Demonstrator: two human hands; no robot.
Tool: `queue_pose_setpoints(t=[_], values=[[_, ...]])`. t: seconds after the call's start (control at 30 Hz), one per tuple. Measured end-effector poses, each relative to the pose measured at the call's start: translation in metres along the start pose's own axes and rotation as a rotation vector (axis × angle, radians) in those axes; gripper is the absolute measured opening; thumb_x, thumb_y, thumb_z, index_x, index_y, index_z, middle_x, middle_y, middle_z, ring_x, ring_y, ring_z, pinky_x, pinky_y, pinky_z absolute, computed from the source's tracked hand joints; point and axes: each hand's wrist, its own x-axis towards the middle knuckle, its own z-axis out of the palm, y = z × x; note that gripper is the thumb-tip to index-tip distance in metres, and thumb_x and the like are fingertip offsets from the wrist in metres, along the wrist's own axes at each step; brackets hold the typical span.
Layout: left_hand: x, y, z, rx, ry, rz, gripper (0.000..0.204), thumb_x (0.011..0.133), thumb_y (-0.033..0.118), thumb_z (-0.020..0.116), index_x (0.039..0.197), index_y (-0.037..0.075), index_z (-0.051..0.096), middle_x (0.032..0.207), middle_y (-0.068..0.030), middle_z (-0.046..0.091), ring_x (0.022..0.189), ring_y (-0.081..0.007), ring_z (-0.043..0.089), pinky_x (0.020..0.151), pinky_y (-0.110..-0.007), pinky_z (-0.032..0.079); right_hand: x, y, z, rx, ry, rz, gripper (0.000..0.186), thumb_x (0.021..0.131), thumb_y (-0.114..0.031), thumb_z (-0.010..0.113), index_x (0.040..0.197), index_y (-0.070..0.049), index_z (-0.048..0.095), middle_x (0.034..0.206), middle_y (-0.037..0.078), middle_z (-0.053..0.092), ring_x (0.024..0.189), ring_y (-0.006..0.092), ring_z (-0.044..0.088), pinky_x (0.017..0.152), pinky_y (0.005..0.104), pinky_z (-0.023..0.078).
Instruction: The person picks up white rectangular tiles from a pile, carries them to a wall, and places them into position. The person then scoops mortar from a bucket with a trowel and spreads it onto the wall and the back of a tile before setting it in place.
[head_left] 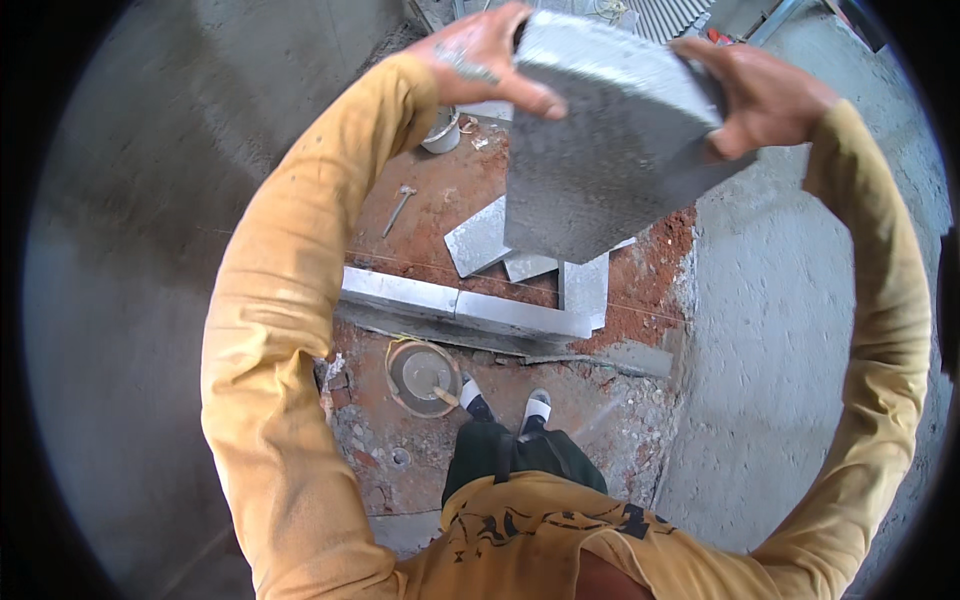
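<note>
I hold a large grey, rectangular block (610, 150) up high, between me and the ground. My left hand (482, 66) grips its left top corner, thumb along the near face, with grey smears on the skin. My right hand (764, 100) clasps the right end. Beneath the block lie loose grey slabs (478, 232) on reddish soil. Closer to my feet runs a low row of grey blocks (510, 315), a thin string stretched near it. A round bucket (415, 372) of wet grey mix with a handled tool in it stands by my left foot.
Rough concrete surfaces (760, 320) rise or extend on both sides. A hammer-like tool (400, 208) lies on the soil. A white bucket (442, 135) sits farther off, partly behind my left hand. Corrugated sheets (660, 18) and other materials are at the top edge.
</note>
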Motion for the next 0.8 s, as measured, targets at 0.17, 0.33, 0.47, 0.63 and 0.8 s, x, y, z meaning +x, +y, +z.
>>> queue_pose_setpoints(t=[0.17,0.33,0.47,0.63,0.8], values=[[-0.017,-0.082,-0.009,0.106,-0.005,-0.201,0.102,0.052,0.044,0.089,0.131,-0.003,0.044,0.124,-0.0218,0.055,0.121,-0.0339,0.05,0.105,-0.039,0.039,0.097,-0.022,0.045,0.005,-0.084,0.016,0.08,0.058,-0.03,0.079,0.121,0.009,0.048,0.093,0.023,0.066,0.089,0.0349,0.066,0.083,0.0379,0.053],[-0.058,-0.158,-0.019,0.011,0.272,-0.346,0.098,0.069,0.03,0.083,0.145,0.004,0.026,0.14,-0.0235,0.044,0.13,-0.0357,0.042,0.109,-0.043,0.034,0.187,-0.011,0.141,0.333,-0.066,0.086,0.079,0.059,-0.037,0.08,0.117,0.009,0.051,0.097,0.025,0.066,0.09,0.0336,0.066,0.084,0.0376,0.052],[-0.253,-0.227,0.027,-0.118,0.624,-0.312,0.08,0.083,0.02,0.071,0.147,0.008,0.025,0.145,-0.0212,0.038,0.133,-0.0326,0.039,0.106,-0.041,0.036,0.259,-0.005,0.293,0.589,-0.092,0.113,0.082,0.058,-0.043,0.08,0.117,0.008,0.053,0.108,0.025,0.064,0.099,0.0343,0.064,0.088,0.0376,0.05],[-0.642,-0.118,0.208,-0.014,0.521,-1.629,0.068,0.093,0.025,0.059,0.144,-0.003,0.025,0.146,-0.0224,0.032,0.133,-0.032,0.035,0.111,-0.042,0.026,0.297,-0.04,0.525,0.54,-0.112,0.444,0.094,0.058,-0.049,0.079,0.126,0.007,0.044,0.113,0.027,0.061,0.106,0.0381,0.061,0.093,0.0407,0.048],[-0.793,0.056,0.401,-0.177,0.43,-2.531,0.063,0.089,0.028,0.063,0.138,-0.001,0.034,0.135,-0.0185,0.042,0.124,-0.0295,0.042,0.103,-0.04,0.034,0.299,0.025,0.64,0.915,-0.153,0.433,0.091,0.063,-0.044,0.079,0.131,0.006,0.044,0.113,0.022,0.062,0.1,0.0283,0.063,0.091,0.0363,0.049]])
